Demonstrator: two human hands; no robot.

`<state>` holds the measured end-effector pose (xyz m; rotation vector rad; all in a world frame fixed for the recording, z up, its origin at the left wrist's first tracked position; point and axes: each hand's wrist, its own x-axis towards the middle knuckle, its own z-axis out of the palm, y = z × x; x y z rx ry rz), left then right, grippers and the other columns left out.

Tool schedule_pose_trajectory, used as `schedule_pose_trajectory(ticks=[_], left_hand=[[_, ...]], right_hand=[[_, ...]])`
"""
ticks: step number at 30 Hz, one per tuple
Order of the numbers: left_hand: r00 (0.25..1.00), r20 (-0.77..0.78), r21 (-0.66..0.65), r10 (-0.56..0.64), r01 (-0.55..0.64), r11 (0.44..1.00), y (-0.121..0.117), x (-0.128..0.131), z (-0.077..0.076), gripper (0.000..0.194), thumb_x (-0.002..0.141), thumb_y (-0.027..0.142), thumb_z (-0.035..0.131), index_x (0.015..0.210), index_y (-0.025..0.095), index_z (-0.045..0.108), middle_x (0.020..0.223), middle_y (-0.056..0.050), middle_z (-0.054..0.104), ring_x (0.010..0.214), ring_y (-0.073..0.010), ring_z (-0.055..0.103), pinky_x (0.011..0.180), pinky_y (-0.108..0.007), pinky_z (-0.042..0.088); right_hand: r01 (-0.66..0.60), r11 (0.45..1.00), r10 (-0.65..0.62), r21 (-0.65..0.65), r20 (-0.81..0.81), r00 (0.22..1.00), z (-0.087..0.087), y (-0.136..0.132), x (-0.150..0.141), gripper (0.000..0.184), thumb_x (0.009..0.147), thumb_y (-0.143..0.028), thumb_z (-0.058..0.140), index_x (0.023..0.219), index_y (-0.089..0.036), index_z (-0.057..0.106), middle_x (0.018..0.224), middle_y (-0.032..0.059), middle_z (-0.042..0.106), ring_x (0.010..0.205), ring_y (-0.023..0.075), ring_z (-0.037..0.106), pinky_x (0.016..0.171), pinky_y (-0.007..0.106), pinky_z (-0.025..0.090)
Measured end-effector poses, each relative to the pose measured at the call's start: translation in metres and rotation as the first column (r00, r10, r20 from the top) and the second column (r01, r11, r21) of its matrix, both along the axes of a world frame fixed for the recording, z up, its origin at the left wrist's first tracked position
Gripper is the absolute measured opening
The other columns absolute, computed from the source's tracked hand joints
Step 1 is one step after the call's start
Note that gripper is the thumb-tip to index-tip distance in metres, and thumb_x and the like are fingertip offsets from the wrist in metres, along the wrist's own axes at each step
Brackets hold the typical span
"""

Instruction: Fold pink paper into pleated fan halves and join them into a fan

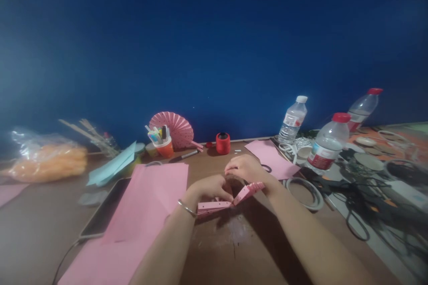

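A pink dotted paper (214, 206), folded into narrow pleats, is bent at its middle just above the brown table. Its left half lies under my left hand (214, 188), whose thumb and fingers pinch it near the bend. The right half of the paper fans slightly and tilts up beside my right wrist. My right hand (249, 168) is just beyond it, with curled fingers pointing left towards my left fingertips. What those right fingers hold, if anything, is hidden.
Pink sheets (157, 205) overlap a tablet (107, 209) at left. Behind stand a pink paper fan (177, 129), a pen cup (165, 148) and a red jar (223, 144). Bottles (324, 147), a tape roll (304, 193) and tangled cables (361, 205) crowd the right.
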<state>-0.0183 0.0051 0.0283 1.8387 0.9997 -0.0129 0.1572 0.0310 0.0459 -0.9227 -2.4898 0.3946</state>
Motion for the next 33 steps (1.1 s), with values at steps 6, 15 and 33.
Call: schedule_pose_trajectory(ticks=[6,15,33], left_hand=[[0.952,0.146,0.185,0.27,-0.294,0.938,-0.005,0.003,-0.009,0.009,0.054,0.021,0.061,0.05,0.014,0.065,0.043,0.001,0.054,0.043,-0.0103,0.042,0.043,-0.022,0.026],[0.687,0.322,0.298,0.651,-0.727,0.619,0.012,-0.002,-0.018,0.019,0.057,0.025,0.057,0.044,0.011,0.057,0.038,0.003,0.043,0.043,-0.0081,0.037,0.043,-0.021,0.019],[0.236,0.57,-0.022,0.787,-0.953,0.302,0.027,-0.025,-0.034,0.026,0.062,0.037,0.06,0.057,0.012,0.058,0.049,0.0,0.055,0.046,-0.0102,0.046,0.044,-0.02,0.032]], right_hand=[[0.018,0.994,-0.026,0.107,0.073,0.997,0.023,-0.013,-0.001,0.016,0.076,-0.028,0.054,0.074,-0.024,0.069,0.074,-0.0001,0.067,0.068,0.0142,0.055,0.059,0.024,0.03],[0.138,0.968,-0.16,0.212,0.09,0.983,0.041,-0.035,-0.013,0.02,0.079,-0.027,0.05,0.067,-0.018,0.064,0.07,0.0048,0.065,0.063,0.0157,0.054,0.057,0.027,0.027],[0.403,0.915,-0.403,0.014,0.083,0.911,0.009,-0.011,-0.001,0.011,0.068,-0.015,0.051,0.069,-0.019,0.062,0.078,0.0073,0.062,0.073,0.0194,0.056,0.064,0.029,0.036]])
